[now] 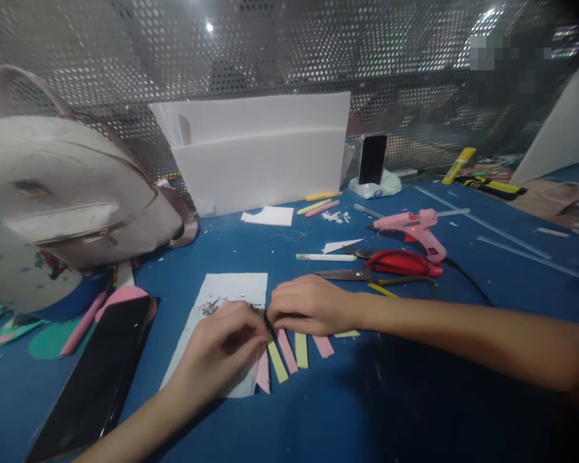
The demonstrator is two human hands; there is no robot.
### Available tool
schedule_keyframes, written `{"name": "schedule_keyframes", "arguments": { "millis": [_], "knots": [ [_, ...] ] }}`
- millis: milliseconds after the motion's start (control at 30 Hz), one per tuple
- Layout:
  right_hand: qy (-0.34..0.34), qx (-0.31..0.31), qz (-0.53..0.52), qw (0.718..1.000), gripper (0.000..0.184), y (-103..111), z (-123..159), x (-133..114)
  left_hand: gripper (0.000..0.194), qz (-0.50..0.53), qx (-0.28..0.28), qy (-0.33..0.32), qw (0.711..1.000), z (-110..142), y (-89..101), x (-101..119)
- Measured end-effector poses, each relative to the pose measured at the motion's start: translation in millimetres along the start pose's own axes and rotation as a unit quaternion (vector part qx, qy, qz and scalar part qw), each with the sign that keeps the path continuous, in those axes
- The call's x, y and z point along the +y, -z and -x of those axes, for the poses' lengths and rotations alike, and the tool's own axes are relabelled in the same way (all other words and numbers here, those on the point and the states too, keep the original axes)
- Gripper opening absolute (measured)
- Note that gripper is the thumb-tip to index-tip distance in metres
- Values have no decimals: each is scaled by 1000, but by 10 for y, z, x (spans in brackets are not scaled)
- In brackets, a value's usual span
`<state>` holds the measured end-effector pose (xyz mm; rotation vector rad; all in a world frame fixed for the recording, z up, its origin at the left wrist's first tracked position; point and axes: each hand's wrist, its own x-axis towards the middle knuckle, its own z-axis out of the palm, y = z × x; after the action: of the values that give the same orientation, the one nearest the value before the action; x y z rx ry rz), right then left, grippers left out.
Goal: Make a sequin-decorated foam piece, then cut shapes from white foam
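My left hand [226, 339] is over the right side of a white paper sheet [238, 384], its thumb and fingertips pinched together. Close against it, my right hand [313, 303] has its fingers curled and bunched. A thin dark sliver [269, 326] shows between the two sets of fingertips; whether it is an object or a shadowed gap I cannot tell. Below the hands, pink paper strips [287, 352] and yellow paper strips [301, 350] fan out on the blue table, their upper ends hidden. Small shiny bits [210, 307] lie on the sheet beyond my left hand.
Right of centre lie scissors [350, 274], red-handled pliers [398, 262] and a pink glue gun [410, 223] with a cord. A black phone [96, 379] and a pale backpack [77, 193] occupy the left. White boards [265, 161] and a propped phone [372, 159] stand at the back.
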<state>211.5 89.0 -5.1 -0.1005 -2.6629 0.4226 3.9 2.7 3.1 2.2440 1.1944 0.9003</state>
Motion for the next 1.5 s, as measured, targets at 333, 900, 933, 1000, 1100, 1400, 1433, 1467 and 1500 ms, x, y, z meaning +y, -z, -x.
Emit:
{"name": "schedule_keyframes", "arguments": {
  "millis": [333,900,933,1000,1100,1400,1433,1467,1500],
  "knots": [
    [-3,5,-2,1000,17,-26,11,11,12,-16,-127,-6,992,-85,502,-167],
    [5,-1,-7,1000,18,-18,11,21,14,-110,-275,52,954,-31,964,-428],
    [5,0,-8,1000,18,-18,11,22,13,-107,-288,53,950,-30,979,-424],
    [4,3,-8,1000,17,-19,12,25,11,-98,-315,62,942,-28,994,-420],
    [1,0,-6,1000,16,-23,14,25,11,-92,-321,78,939,-29,990,-416],
    [-1,-8,-3,1000,18,-27,13,20,20,-85,-329,74,938,-15,948,-423],
    [-1,-8,-3,1000,18,-26,13,19,21,-83,-325,74,939,-16,946,-421],
    [-1,-8,-3,1000,18,-26,13,19,22,-78,-323,74,940,-18,943,-418],
    [0,-7,-2,1000,18,-25,13,18,21,-73,-320,75,942,-21,941,-414]
  ]
}}
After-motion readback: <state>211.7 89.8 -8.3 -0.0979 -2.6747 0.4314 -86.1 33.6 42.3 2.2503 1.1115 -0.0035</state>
